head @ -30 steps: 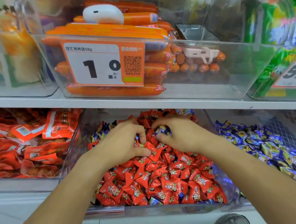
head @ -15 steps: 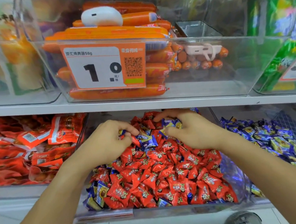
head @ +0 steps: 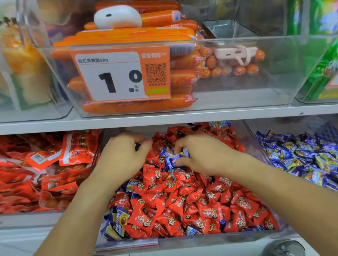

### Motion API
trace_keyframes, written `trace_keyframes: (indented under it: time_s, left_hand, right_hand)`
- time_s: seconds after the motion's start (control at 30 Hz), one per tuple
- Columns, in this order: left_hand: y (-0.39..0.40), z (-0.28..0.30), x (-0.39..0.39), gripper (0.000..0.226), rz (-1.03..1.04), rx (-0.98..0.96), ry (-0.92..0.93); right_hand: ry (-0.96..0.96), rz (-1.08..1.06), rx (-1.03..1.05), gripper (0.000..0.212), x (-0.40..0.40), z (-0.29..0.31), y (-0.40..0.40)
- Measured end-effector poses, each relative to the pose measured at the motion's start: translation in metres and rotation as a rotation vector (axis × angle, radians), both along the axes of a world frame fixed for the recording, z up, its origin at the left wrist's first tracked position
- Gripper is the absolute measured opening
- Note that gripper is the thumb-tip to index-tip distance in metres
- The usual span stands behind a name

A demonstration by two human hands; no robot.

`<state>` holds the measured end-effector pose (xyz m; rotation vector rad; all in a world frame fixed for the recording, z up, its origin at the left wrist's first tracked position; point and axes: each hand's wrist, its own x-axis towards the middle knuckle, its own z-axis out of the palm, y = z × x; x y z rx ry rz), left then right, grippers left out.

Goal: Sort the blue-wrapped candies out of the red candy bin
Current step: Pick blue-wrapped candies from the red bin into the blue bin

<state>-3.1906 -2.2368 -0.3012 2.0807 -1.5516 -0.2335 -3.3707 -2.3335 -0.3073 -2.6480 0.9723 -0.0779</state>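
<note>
A clear bin [head: 195,241] on the lower shelf is heaped with red-wrapped candies [head: 183,204]. Blue-wrapped candies [head: 116,223] are mixed in, several at its front left corner and more near the back. My left hand [head: 121,159] rests curled at the back left of the pile with a bit of blue wrapper showing between its fingers. My right hand [head: 203,155] sits in the middle of the pile and pinches a blue-wrapped candy [head: 174,160] between thumb and fingers.
A bin of blue-wrapped candies [head: 311,159] stands to the right, a bin of red snack packs [head: 34,171] to the left. The shelf edge [head: 163,119] runs just above my hands, with a sausage bin and price tag [head: 122,76] on it. My shoes [head: 283,251] show below.
My left hand has moved up and toward the back left of the pile. My right hand has closed on a blue candy in the middle. The camera has tilted down a little.
</note>
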Motion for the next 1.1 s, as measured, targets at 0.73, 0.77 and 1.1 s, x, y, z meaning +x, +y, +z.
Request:
trace_keyframes:
  time_s: [0.73,0.77,1.1]
  left_hand:
    - [0.005,0.003,-0.060,0.019,-0.317,0.038,0.639]
    - [0.007,0.007,-0.071,0.018,-0.330,0.057,0.720]
    - [-0.051,0.032,-0.242,0.023,-0.600,-0.005,0.320]
  right_hand:
    - [-0.474,-0.246,0.185,0.019,-0.126,0.036,0.042]
    - [-0.545,-0.303,0.284,0.024,-0.141,0.037,0.045]
    - [-0.503,-0.569,0.077,0.004,-0.267,0.013,-0.011]
